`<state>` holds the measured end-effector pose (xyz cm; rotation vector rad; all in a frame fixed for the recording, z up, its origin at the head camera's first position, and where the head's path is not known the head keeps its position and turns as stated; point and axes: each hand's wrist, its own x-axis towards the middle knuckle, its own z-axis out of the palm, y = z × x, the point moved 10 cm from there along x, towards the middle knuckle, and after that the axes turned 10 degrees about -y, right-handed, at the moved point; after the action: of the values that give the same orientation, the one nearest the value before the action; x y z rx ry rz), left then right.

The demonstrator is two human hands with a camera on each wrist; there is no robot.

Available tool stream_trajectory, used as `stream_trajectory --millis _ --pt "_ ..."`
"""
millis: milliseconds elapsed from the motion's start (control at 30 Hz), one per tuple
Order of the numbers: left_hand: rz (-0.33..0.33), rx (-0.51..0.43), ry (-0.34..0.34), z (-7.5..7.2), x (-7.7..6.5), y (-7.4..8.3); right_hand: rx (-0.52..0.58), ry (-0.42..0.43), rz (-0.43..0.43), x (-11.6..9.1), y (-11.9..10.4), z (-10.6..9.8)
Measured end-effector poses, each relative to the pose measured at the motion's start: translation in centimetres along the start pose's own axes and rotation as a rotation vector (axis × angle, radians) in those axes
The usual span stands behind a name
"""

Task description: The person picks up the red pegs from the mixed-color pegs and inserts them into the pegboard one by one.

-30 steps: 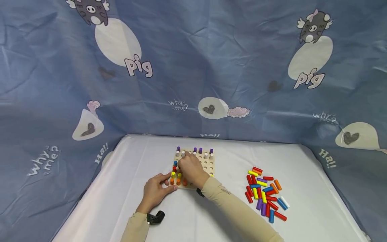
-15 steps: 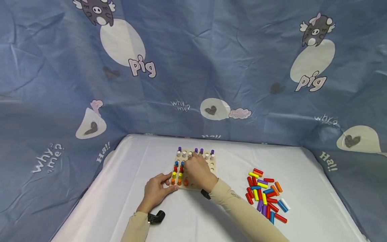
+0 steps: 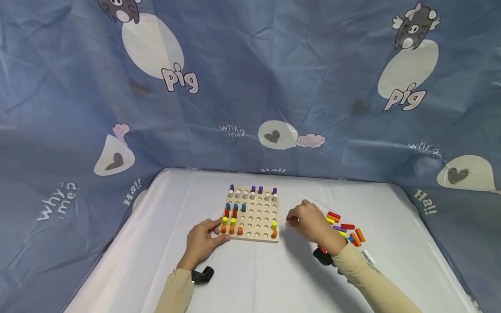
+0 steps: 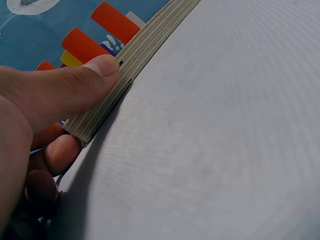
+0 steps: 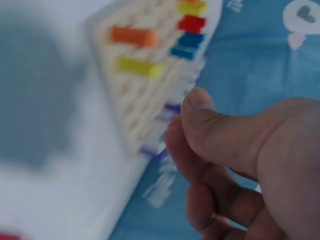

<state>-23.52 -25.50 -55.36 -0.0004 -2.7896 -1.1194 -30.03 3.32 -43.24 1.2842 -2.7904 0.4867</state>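
A wooden pegboard (image 3: pixel 259 228) lies on the white table, with orange, yellow, red, blue, white and purple pegs upright in its holes. My left hand (image 3: pixel 201 243) holds its near left corner, the thumb against the front edge (image 4: pixel 145 47) and curled fingers at the side. Orange pegs (image 4: pixel 115 22) rise just behind that thumb in the left wrist view. Three blue pegs stand in one row, the rightmost blue peg (image 3: pixel 244 208) nearest the board's middle. Between board and loose pegs, my right hand (image 3: pixel 311 221) hovers with loosely bent fingers, nothing visible between thumb and forefinger.
Loose pegs in several colours lie in a heap to the right, among them a red peg (image 3: pixel 347 226) and an orange peg (image 3: pixel 360 235); my right forearm covers part of them. A blue patterned cloth (image 3: pixel 219 87) rises behind and beside the table (image 3: pixel 242 278).
My right hand has left the board and moved right towards the loose pegs. The third blue peg, earlier covered by that hand, now shows in its hole. My left hand stays at the corner.
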Motion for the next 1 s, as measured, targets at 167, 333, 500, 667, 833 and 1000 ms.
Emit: stream_trajectory --millis 167,333,500,667,833,1000 --pt "-0.009 0.001 0.000 -0.5 0.2 -0.1 -0.027 -0.020 0.108 -3.3 3.6 0.5" --pt "-0.031 -0.014 -0.008 -0.7 0.1 -0.1 -0.044 0.007 0.155 -5.8 5.6 1.4" --pt "-0.027 -0.023 -0.006 -0.4 0.1 -0.1 -0.005 0.023 0.224 -7.5 6.8 2.3" --pt "-0.026 -0.020 -0.016 -0.1 0.0 -0.1 0.023 -0.028 0.338 -9.0 7.8 3.5" --pt "-0.051 -0.011 -0.030 0.0 0.1 -0.4 0.025 -0.031 0.377 -9.6 8.0 4.2" --pt "-0.058 -0.017 -0.046 0.2 0.3 -0.5 0.034 -0.013 0.384 -9.9 7.8 4.7"
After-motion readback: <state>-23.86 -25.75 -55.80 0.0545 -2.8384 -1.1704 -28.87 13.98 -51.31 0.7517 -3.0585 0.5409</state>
